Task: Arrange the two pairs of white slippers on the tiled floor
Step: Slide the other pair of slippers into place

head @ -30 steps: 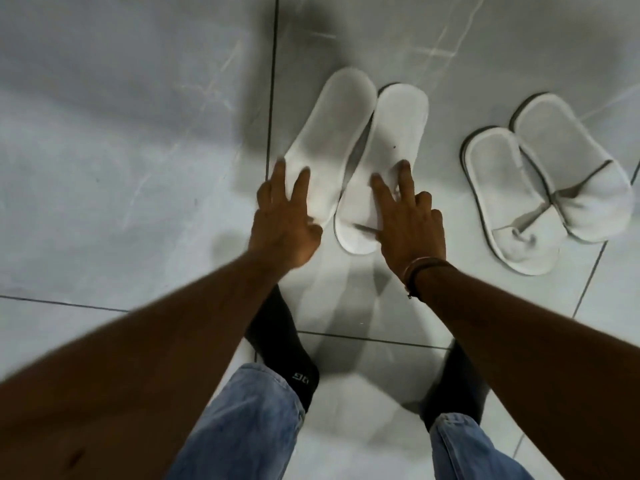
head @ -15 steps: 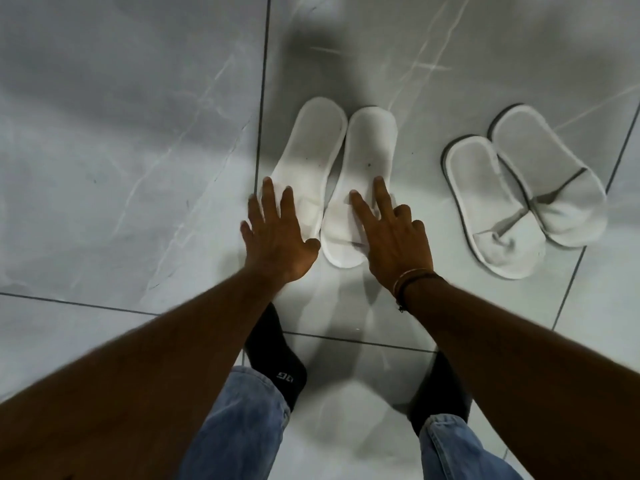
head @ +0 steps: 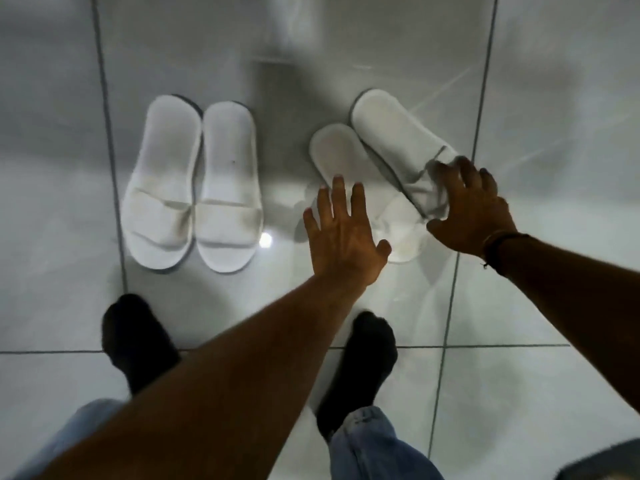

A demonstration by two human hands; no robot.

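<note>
Denim at the bottom edge, pale blue jeans [head: 367, 445] cuffed over two black socks [head: 363, 362] planted on the glossy grey tiled floor [head: 540, 393], one sock either side of the left forearm. A dark grout line runs across just under the toes. Up from there, both bare arms stretch forward and to the right.

The left hand [head: 343, 244] is flat and wide open, fingers splayed and pointing away, thumb out to the right, gripping nothing. It sits over the toe end of the nearer slipper of the right pair [head: 346, 157]; whether the palm presses the fabric or hovers just above it, I cannot tell. The right hand [head: 467, 209], with a dark wristband [head: 495, 247] at the wrist, is spread too, fingers curled down a little, fingertips on or right at the crumpled strap of that pair's farther slipper. It's blurred, so a real grip cannot be confirmed; it looks open-handed.

That right pair lies at a slant, heels angled away to the left, the two slippers overlapping slightly, toe ends toward the person, close to a vertical grout line.

Over on the left, well apart from both hands, the left pair [head: 194, 188] sits neat: two white slippers side by side, touching along their inner edges, straps near, heels far, roughly straight. A bright spot of reflected light shines on the tile just beside its right toe.

Beyond, grey tile fades into shadow.
</note>
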